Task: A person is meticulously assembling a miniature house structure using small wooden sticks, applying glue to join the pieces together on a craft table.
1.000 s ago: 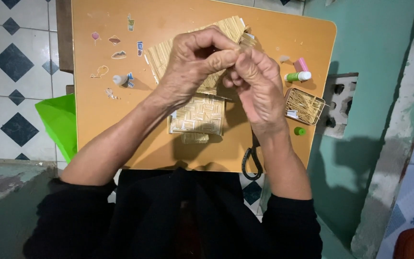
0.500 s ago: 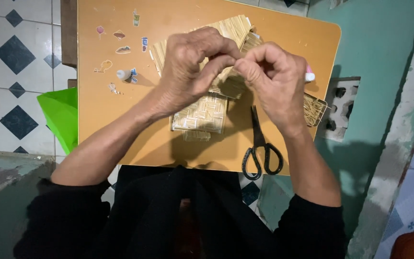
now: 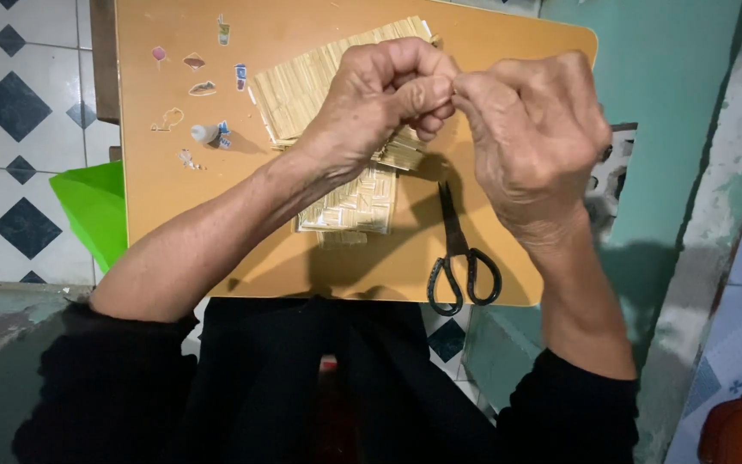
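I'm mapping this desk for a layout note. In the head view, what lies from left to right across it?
Green bin → small stickers → woven straw mats → left hand → black scissors → right hand → teal wall.

Both hands are being held raised and close together in the middle of the head view. The left hand is being curled into a loose fist, knuckles turned upward, its fingertips being pressed toward those of the other hand. The right hand is being bent at the wrist, back facing the camera, fingers being pinched inward so that the two sets of fingertips are touching. What is being pinched cannot be made out. Both forearms are bare, angled inward from the elbows, with dark sleeves being worn pushed up.
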